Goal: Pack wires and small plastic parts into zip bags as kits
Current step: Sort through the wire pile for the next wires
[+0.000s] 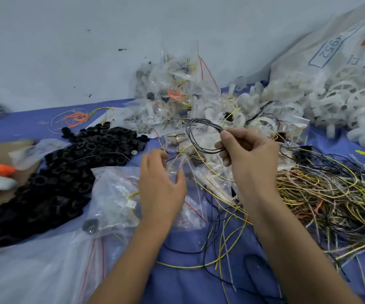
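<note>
Black wire (199, 137): thin, wound into a loose coil, held up above the middle of the blue table (190, 281). Right hand (249, 154): thumb and fingers pinch the coil at its right side, where the turns cross.

Left hand (161, 183): fingers curled at a clear zip bag (177, 167) just below the coil; blur hides whether they grip the bag's mouth or only touch it.

Handling: keep the pinch on the crossing so the turns do not spring apart; hold the bag mouth wide; feed the coil in flat.

Nearby: tangled loose wires (330, 194) to the right, black plastic rings (78, 163) heaped to the left, filled bags (172, 95) piled behind, white plastic parts (341, 102) far right.
</note>
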`<state>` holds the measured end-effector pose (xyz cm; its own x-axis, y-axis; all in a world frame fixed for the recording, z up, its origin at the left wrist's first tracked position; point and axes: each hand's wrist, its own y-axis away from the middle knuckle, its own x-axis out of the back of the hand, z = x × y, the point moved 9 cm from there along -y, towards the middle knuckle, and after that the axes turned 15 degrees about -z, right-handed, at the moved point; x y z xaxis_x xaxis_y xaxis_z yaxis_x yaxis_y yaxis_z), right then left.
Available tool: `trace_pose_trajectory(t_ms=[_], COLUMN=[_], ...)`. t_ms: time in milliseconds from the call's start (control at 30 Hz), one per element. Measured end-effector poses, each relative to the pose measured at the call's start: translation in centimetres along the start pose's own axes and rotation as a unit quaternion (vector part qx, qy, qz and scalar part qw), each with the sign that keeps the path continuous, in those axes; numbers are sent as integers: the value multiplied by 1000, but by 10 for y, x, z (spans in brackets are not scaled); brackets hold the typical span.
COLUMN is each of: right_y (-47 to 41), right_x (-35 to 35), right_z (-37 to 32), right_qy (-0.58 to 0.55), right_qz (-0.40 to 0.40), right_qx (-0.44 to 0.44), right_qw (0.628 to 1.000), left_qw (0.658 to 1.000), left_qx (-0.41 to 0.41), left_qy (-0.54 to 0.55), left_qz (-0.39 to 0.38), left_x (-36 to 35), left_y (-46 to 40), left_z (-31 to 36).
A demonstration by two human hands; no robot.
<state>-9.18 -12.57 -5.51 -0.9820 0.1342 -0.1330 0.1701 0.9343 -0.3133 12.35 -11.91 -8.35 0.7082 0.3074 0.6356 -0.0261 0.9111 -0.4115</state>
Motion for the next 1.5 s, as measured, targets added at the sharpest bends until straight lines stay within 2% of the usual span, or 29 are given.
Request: trace_pose_trajectory(t_ms=[67,133,267,400,567,733,833,900,1000,1067,1167,1367,1433,1500], right_y=[10,19,22,22,20,20,18,19,22,26,27,29,29,24], right_x=[-21,-27,-14,-28,-33,-35,-30,-26,-34,-45,-51,-67,-66,-49], right_z=[14,26,26,16,15,22,17,11,5,5,10,38,38,32], right_qy=[9,86,203,342,444,459,475,460,396,385,370,317,280,279], right_qz=[-26,-25,-7,-97,-136,-152,-132,-118,-156,-194,-214,-293,-274,-172], right_qx=[-18,-24,-2,37,42,21,28,43,68,82,77,-14,-14,4], right_qw=[999,996,979,934,885,875,870,879,902,899,901,902,920,945], left_qw=[995,984,961,952,946,946,943,937,936,939,949,972,973,973], left_qx=[57,97,144,148,120,87,90,103,109,97,56,-73,-107,-104], left_qy=[77,140,238,265,277,282,277,282,290,295,286,206,186,184], left_qz=[-33,-43,-8,45,116,138,161,177,166,146,116,83,83,94], left_x=[-4,-7,-4,2,17,23,26,27,24,20,15,13,13,14], left_y=[-1,1,3,6,13,15,16,17,16,15,14,16,18,18], left_z=[-23,-42,-67,-69,-61,-51,-52,-57,-59,-55,-39,0,9,8])
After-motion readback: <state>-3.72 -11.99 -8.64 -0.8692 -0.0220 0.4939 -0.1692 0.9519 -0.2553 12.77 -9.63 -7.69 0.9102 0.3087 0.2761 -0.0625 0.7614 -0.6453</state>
